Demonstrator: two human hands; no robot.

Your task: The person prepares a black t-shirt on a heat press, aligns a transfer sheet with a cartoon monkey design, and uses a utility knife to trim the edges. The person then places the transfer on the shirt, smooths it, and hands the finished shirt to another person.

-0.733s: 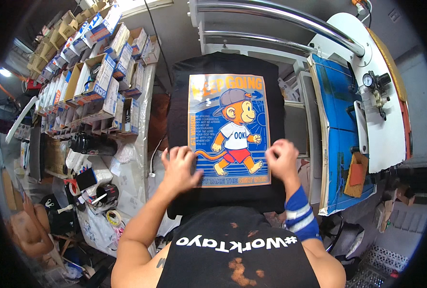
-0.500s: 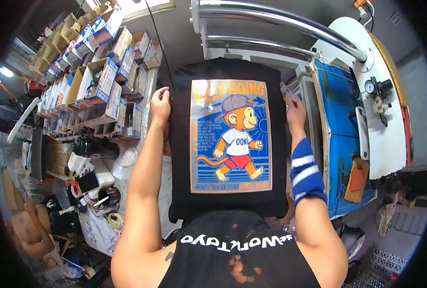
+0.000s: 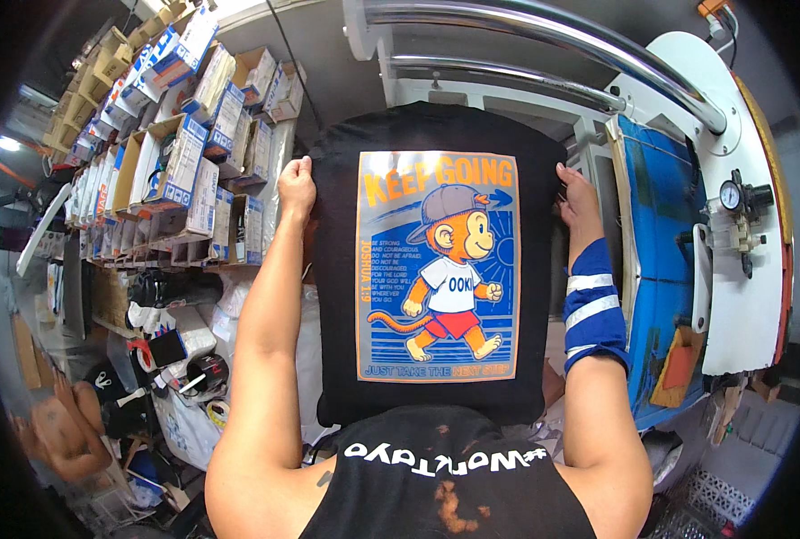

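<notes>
The shirt [image 3: 533,296], black, lay spread in front of the person, between both hands, with its collar end hidden from clear view. The left hand [image 3: 297,189] was at the shirt's upper left edge, its fingers curled and grasping the cloth. The right hand [image 3: 579,196] was at the upper right edge, its fingers bent and pinching the cloth there. The print [image 3: 438,269], upright on the shirt, showed a walking monkey in a grey cap, white top and red shorts on blue.

The person wore a stained black top [image 3: 445,440], which met the near end of the shirt in view, and a blue band [image 3: 597,296] with pale stripes on the right forearm. Past the shirt's far end ran chrome bars [image 3: 553,54]. To the right stood a blue pad [image 3: 665,242], an orange block [image 3: 679,366] at its near end, and a white plate [image 3: 746,296] bearing a gauge [image 3: 731,195]. On the left, boxes [image 3: 180,162] stood in rows beyond a cluttered desk [image 3: 184,431]; another person [image 3: 69,427] was at lower left.
</notes>
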